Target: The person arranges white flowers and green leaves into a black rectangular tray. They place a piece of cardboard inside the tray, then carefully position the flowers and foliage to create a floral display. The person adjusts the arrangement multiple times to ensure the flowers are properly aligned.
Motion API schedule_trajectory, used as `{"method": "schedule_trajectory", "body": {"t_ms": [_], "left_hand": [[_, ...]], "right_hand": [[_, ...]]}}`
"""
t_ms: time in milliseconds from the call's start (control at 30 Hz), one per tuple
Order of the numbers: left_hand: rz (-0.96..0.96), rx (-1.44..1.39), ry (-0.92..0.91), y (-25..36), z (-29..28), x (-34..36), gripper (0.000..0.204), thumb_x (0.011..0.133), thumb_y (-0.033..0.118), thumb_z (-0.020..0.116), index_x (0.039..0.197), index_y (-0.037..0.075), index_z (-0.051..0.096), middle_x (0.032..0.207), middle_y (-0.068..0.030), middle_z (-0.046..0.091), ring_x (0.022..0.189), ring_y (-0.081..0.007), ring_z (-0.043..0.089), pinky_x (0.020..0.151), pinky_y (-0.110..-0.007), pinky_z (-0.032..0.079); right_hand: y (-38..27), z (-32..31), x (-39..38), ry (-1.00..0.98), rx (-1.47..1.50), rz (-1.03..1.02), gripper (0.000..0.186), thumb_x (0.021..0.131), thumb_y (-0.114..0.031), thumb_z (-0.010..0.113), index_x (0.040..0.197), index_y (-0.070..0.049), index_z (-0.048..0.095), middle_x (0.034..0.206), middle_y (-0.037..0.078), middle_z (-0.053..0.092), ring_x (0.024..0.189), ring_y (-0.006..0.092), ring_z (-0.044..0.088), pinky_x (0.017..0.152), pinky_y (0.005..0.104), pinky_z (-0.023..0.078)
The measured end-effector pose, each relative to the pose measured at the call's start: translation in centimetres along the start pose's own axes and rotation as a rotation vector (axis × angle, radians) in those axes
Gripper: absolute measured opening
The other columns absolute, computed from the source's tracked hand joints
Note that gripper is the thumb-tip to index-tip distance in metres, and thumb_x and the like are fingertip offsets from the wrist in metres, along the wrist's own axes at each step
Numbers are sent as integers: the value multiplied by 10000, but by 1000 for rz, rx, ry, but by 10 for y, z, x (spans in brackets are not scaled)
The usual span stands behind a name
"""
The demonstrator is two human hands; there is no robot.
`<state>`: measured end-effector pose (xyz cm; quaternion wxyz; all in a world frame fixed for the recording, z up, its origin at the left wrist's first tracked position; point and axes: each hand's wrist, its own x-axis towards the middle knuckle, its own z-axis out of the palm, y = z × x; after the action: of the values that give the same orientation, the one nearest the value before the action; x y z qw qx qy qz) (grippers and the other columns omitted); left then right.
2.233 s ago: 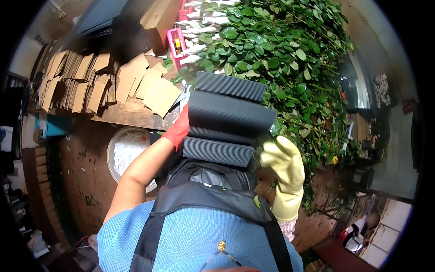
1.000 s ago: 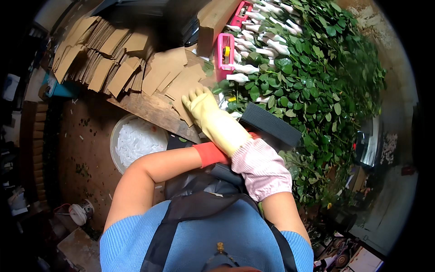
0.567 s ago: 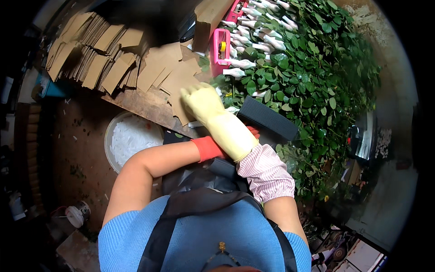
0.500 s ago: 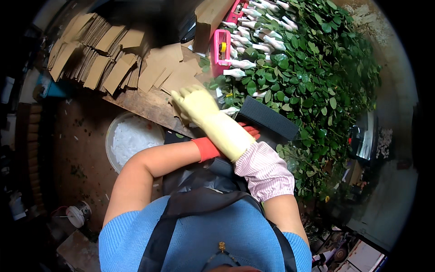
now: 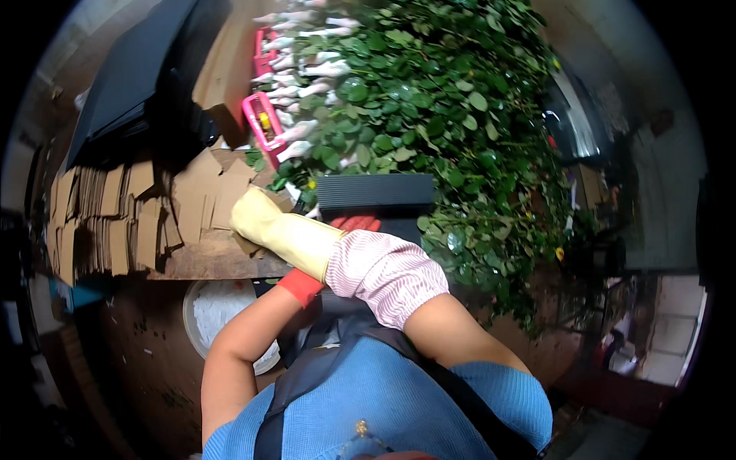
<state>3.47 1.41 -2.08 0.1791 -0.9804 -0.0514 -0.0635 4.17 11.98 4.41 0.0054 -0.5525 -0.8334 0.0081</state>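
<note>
My right arm crosses over my left. A long yellow rubber glove with a striped cuff covers my right hand [image 5: 253, 216], which is curled at the bench edge among brown cardboard pieces [image 5: 217, 182]. Its fingertips are hidden, and a bit of cardboard shows under it. My left hand [image 5: 357, 223], in a red glove, comes out beyond my right forearm with fingers stretched out. They lie at the near side of a black ribbed board [image 5: 376, 191]. Beside the board spreads a heap of leafy green stems [image 5: 445, 100], their heads in white net sleeves [image 5: 295, 149].
Stacks of folded cardboard [image 5: 115, 222] stand on the left of the wooden bench [image 5: 218, 257]. Beyond them is a tall black stack [image 5: 142, 84]. Two pink tape dispensers [image 5: 264, 132] sit beside the sleeved heads. Below the bench is a round tub [image 5: 190, 326] with white scraps.
The view has turned, so the bench edge and black board now lie nearly level. My right hand stays over the cardboard pieces, and my left fingers remain by the board.
</note>
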Motion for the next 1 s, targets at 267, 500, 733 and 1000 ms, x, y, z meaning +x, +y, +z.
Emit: {"method": "schedule_trajectory", "body": {"t_ms": [267,500,733,1000], "left_hand": [[-167,-1668,-333,-11,-19,-9,736,1090,562,397,1693,160,272,1758,-96,272,1613,-305,255,1329,-450,140],[-188,-973,-186,-21,-58,2,673,1021,470,558,1579,104,478,1636,-177,465,1519,-378,407,1278,-491,277],[-39,-893,120,-23,-55,1,475,1008,350,635,1369,42,637,1384,-200,646,1362,-377,546,1187,-506,375],[-105,-1101,257,-28,-68,5,574,894,480,726,1323,103,673,1269,-99,713,1156,-285,668,1041,-452,478]], "right_hand": [[37,-83,-1,-254,155,181,270,860,-107,670,1065,-171,834,1068,101,807,1005,292,781,804,400,614],[84,-135,-38,142,571,347,210,991,-242,639,1087,-118,779,1041,125,793,999,336,762,902,446,592],[68,-154,-198,453,1046,437,256,1001,-233,744,1191,-63,747,1065,103,782,950,180,750,866,340,599],[60,-104,-246,-185,1218,373,446,992,-304,736,1313,-2,673,1019,91,732,863,193,670,806,348,549]]}}
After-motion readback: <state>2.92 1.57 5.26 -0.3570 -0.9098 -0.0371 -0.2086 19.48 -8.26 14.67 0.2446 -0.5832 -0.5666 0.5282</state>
